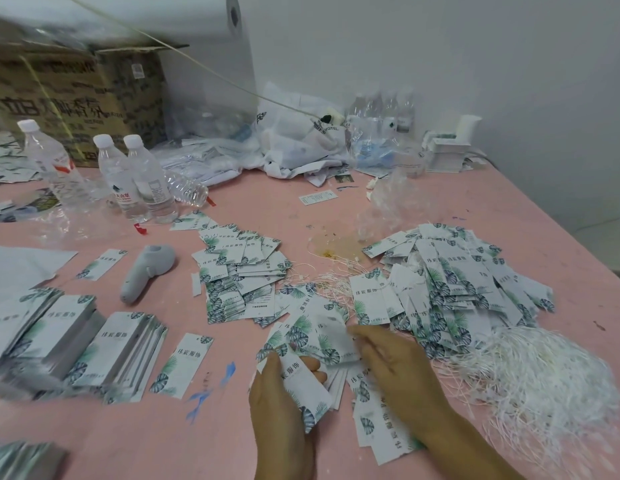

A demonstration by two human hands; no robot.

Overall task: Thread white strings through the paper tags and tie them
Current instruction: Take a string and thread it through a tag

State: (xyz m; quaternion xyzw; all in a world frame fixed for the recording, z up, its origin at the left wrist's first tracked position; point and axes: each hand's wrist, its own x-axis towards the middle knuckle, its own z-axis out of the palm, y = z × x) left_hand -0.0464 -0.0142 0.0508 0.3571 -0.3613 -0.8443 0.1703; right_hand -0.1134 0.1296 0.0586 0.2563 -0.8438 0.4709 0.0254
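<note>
White paper tags with green leaf prints cover the pink table. My left hand (281, 403) grips a small stack of tags (303, 386) near the front edge. My right hand (395, 362) lies just to its right, fingers pinching a blurred tag (331, 336) above that stack. More loose tags (378, 424) lie under my right wrist. A tangled heap of white strings (544, 382) sits at the right. Beyond my hands lie a pile of tags (242, 275) and a bigger pile of tags with strings (454, 285).
Neat stacks of tags (76, 337) stand at the left. A grey handheld device (147, 271) lies left of centre. Three water bottles (128, 174) stand at the back left before a cardboard box (76, 95). Plastic bags (301, 143) clutter the back by the wall.
</note>
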